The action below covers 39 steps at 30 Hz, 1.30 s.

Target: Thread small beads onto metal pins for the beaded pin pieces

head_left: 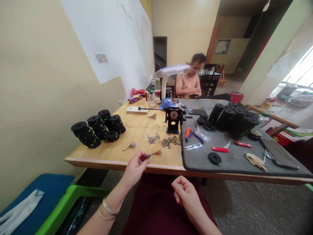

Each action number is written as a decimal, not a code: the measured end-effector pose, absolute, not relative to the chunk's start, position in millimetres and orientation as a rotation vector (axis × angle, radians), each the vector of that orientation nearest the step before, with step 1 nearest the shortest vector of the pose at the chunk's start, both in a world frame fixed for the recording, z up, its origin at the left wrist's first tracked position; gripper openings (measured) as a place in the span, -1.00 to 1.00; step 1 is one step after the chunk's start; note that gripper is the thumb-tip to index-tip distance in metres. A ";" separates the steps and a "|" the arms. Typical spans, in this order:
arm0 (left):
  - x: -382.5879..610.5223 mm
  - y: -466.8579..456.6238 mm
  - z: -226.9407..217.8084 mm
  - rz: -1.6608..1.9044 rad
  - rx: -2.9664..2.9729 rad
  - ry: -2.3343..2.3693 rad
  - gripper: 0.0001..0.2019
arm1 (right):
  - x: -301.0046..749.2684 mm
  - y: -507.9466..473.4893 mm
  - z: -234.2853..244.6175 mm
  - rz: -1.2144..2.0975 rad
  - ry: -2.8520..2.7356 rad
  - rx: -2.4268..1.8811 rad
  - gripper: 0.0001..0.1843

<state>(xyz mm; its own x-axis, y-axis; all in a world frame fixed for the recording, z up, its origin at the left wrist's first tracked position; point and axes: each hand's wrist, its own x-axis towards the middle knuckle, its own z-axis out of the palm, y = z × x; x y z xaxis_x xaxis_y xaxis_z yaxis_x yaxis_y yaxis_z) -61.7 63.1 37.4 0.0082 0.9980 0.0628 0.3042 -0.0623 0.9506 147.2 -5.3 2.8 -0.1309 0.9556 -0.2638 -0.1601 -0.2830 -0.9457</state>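
Note:
My left hand point(135, 169) is at the table's front edge, thumb and fingers pinched around a small brush-like piece point(156, 152) with a dark stem and an orange end. Closest to it are a pile of small coloured beads point(153, 138), a pile of small metal pieces point(171, 141) and a pale brush-like tuft point(132, 144). My right hand point(184, 191) hovers above my lap, fingers curled and thumb pressed to them; whatever they hold, if anything, is hidden. Beyond the piles stands a black hand-crank winder point(173, 117) with a round dial and a long rod.
Stacks of black foam spools point(94, 129) stand at left, more spools point(226, 117) at right. On the grey mat point(195, 161) lie pliers point(194, 135), snips point(193, 147) and red-handled knives point(220, 149). Behind the desk lamp point(171, 70) sits a person point(188, 83).

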 end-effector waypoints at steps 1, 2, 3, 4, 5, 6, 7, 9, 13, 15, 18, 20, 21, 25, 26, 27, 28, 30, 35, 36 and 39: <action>-54.3 48.4 35.2 1.038 1.314 1.278 -0.86 | 145.4 -5.9 4.5 1.580 -1.012 -1.218 -0.56; -46.3 34.3 32.0 0.974 1.167 1.187 -0.84 | 143.5 -6.4 5.5 1.589 -1.020 -1.218 -0.56; -38.1 21.6 28.2 0.929 1.021 1.113 -0.83 | 141.5 -6.8 5.8 1.596 -1.030 -1.219 -0.56; -30.4 10.8 24.0 0.907 0.878 1.052 -0.82 | 139.9 -7.0 5.2 1.603 -1.039 -1.221 -0.56; -23.5 2.3 19.5 0.892 0.769 1.000 -0.80 | 138.6 -7.0 3.8 1.611 -1.045 -1.225 -0.56; -17.9 -3.8 15.2 0.877 0.687 0.964 -0.79 | 137.7 -6.9 1.8 1.620 -1.046 -1.228 -0.56; -13.6 -7.7 11.3 0.864 0.632 0.933 -0.78 | 137.4 -6.7 -0.3 1.628 -1.043 -1.232 -0.55; -8.4 -10.3 5.4 0.843 0.583 0.897 -0.78 | 138.1 -6.1 -4.3 1.640 -1.025 -1.232 -0.55; -6.0 -8.0 1.7 0.826 0.595 0.891 -0.79 | 140.2 -5.1 -7.5 1.641 -1.009 -1.235 -0.55; -5.9 -7.8 2.3 0.825 0.639 0.898 -0.79 | 139.8 -4.9 -7.4 1.646 -1.016 -1.233 -0.55; -5.5 -8.8 4.6 0.811 0.735 0.909 -0.79 | 137.7 -5.0 -7.2 1.655 -1.030 -1.217 -0.56; -4.8 -9.4 6.7 0.794 0.774 0.914 -0.78 | 136.4 -5.3 -7.0 1.645 -1.045 -1.213 -0.57; -4.4 -9.5 7.9 0.786 0.781 0.916 -0.77 | 136.0 -5.5 -6.9 1.638 -1.052 -1.213 -0.58; -2.7 -9.5 10.9 0.772 0.737 0.895 -0.74 | 136.6 -6.4 -8.3 1.632 -1.052 -1.205 -0.61; -2.5 -9.5 10.9 0.776 0.713 0.888 -0.74 | 137.0 -6.6 -9.0 1.632 -1.044 -1.200 -0.62; -2.5 -9.4 10.6 0.781 0.693 0.882 -0.75 | 137.4 -6.8 -9.7 1.632 -1.038 -1.198 -0.62; -2.6 -9.3 10.0 0.783 0.684 0.880 -0.75 | 137.9 -7.1 -10.5 1.632 -1.034 -1.199 -0.63; -2.8 -9.0 8.5 0.780 0.708 0.891 -0.75 | 138.7 -7.8 -11.9 1.633 -1.032 -1.202 -0.63; -2.8 -6.9 3.2 0.789 0.758 0.935 -0.74 | 140.9 -9.3 -13.4 1.654 -1.045 -1.239 -0.63; -2.8 -6.4 2.0 0.803 0.750 0.944 -0.73 | 141.4 -9.7 -13.4 1.660 -1.048 -1.254 -0.63; -3.1 -5.3 -1.8 0.841 0.718 0.973 -0.74 | 142.7 -11.0 -13.0 1.682 -1.060 -1.291 -0.62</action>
